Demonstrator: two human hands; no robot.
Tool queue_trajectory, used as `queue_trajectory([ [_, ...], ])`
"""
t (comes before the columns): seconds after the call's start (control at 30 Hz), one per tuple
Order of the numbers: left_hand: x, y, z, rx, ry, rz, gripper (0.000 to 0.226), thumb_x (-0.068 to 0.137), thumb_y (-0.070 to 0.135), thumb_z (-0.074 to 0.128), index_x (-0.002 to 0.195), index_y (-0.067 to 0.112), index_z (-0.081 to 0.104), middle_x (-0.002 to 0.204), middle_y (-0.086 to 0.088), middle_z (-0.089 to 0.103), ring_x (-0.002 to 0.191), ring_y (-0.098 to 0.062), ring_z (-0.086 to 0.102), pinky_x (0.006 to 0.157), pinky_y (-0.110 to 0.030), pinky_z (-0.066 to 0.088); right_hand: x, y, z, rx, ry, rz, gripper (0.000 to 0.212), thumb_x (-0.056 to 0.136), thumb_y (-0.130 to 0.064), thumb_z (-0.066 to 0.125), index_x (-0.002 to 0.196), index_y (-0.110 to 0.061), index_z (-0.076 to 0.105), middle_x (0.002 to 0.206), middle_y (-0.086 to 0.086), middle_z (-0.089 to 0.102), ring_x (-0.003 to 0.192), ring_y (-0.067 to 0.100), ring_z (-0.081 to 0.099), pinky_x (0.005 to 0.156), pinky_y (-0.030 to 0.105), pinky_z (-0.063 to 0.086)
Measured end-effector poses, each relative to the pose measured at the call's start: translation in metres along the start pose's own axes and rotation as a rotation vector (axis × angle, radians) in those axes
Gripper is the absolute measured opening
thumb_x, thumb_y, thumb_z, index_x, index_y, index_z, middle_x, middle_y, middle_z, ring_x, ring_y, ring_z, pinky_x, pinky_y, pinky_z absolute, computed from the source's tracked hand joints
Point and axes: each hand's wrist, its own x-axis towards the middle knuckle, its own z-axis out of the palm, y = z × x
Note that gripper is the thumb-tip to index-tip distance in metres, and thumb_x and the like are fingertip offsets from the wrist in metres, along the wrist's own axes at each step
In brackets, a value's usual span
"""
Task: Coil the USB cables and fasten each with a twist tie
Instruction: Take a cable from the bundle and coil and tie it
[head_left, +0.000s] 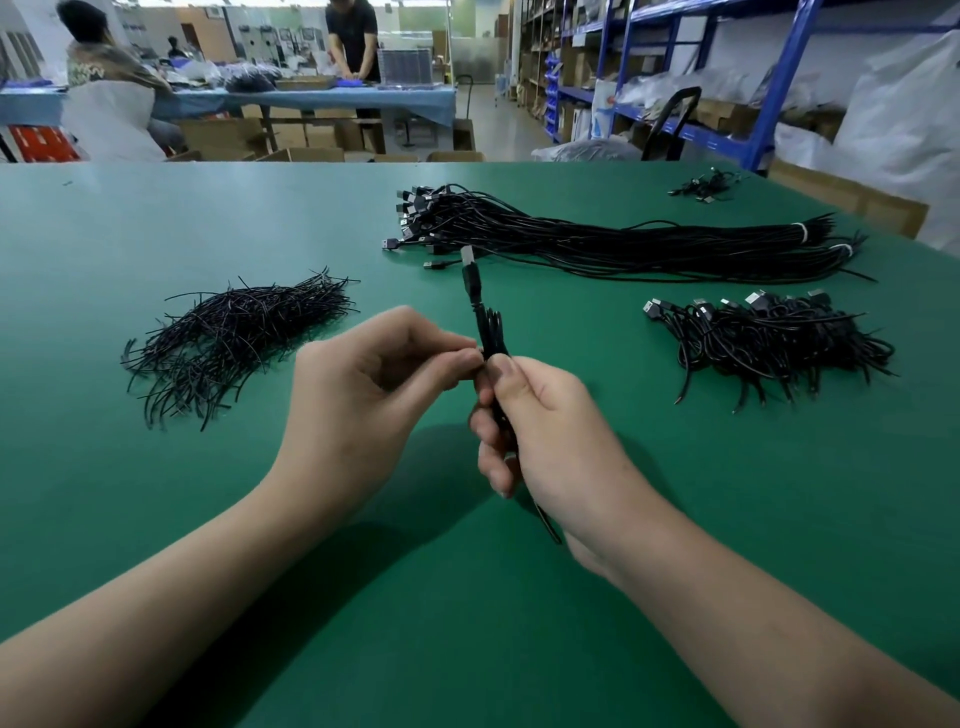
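Both forearms reach in from the near edge of the green desk (156, 234) and meet above its middle. The right hand (545, 441) is closed round a coiled USB cable (491, 332), fingers curled about the folded black strands and thumb pressed on them from above. The left hand (363, 395) faces it with fingers bent, its fingertips pinching the coil just beside the right thumb; whether a tie lies under them I cannot tell. The coil stands nearly upright, and its USB plug (468, 260) sticks up above it. A loose heap of black twist ties (234, 338) lies toward the left edge. A long bundle of uncoiled cables (623, 244) stretches along the far side, and a pile of coiled cables (769, 338) sits toward the right edge.
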Motion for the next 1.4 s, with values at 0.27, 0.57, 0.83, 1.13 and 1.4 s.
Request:
queue_trajectory([
  [0.27, 0.003, 0.0, -0.002, -0.361, -0.167, -0.235, 0.017, 0.087, 0.033, 0.071, 0.096, 0.023, 0.081, 0.099, -0.003, 0.079, 0.096, -0.021, 0.075, 0.084, -0.027, 0.058, 0.003, -0.004, -0.003, 0.077, 0.017, 0.007, 0.035, 0.11, -0.032, 0.034, 0.084, -0.014, 0.048, 0.057, -0.009, 0.038, 0.045, 0.011, 0.027, 0.047, 0.027, 0.022],
  [0.57, 0.007, -0.01, -0.005, -0.565, -0.182, -0.442, 0.015, 0.074, 0.023, 0.082, 0.085, 0.016, 0.075, 0.087, -0.01, 0.073, 0.082, -0.022, 0.068, 0.088, -0.033, 0.057, 0.002, -0.004, -0.002, -0.022, -0.044, -0.095, 0.036, 0.11, -0.029, 0.035, 0.08, -0.013, 0.046, 0.058, -0.007, 0.036, 0.044, 0.007, 0.025, 0.042, 0.017, 0.024],
  [0.83, 0.007, -0.011, -0.007, -0.569, -0.239, -0.516, 0.019, 0.078, 0.013, 0.073, 0.097, 0.01, 0.078, 0.092, -0.008, 0.076, 0.079, -0.015, 0.07, 0.082, -0.026, 0.057, 0.005, 0.004, -0.002, -0.192, -0.035, -0.162, 0.036, 0.108, -0.034, 0.04, 0.077, -0.021, 0.051, 0.059, -0.015, 0.042, 0.053, 0.01, 0.032, 0.046, 0.025, 0.027],
  [1.13, 0.005, -0.012, -0.007, -0.481, -0.276, -0.568, 0.033, 0.072, 0.03, 0.084, 0.099, 0.011, 0.081, 0.096, -0.012, 0.077, 0.086, -0.017, 0.07, 0.091, -0.032, 0.056, 0.007, 0.007, -0.004, -0.358, -0.034, -0.161, 0.032, 0.102, -0.042, 0.036, 0.078, -0.026, 0.05, 0.059, -0.022, 0.051, 0.051, 0.001, 0.042, 0.057, 0.028, 0.031],
  [1.4, 0.005, -0.007, -0.006, -0.564, -0.259, -0.472, 0.038, 0.073, 0.026, 0.077, 0.11, 0.016, 0.078, 0.106, -0.008, 0.077, 0.074, -0.011, 0.066, 0.079, -0.023, 0.055, 0.006, 0.004, -0.003, -0.268, -0.049, -0.132, 0.029, 0.094, -0.045, 0.036, 0.077, -0.029, 0.055, 0.068, -0.012, 0.042, 0.059, 0.011, 0.034, 0.056, 0.038, 0.027],
])
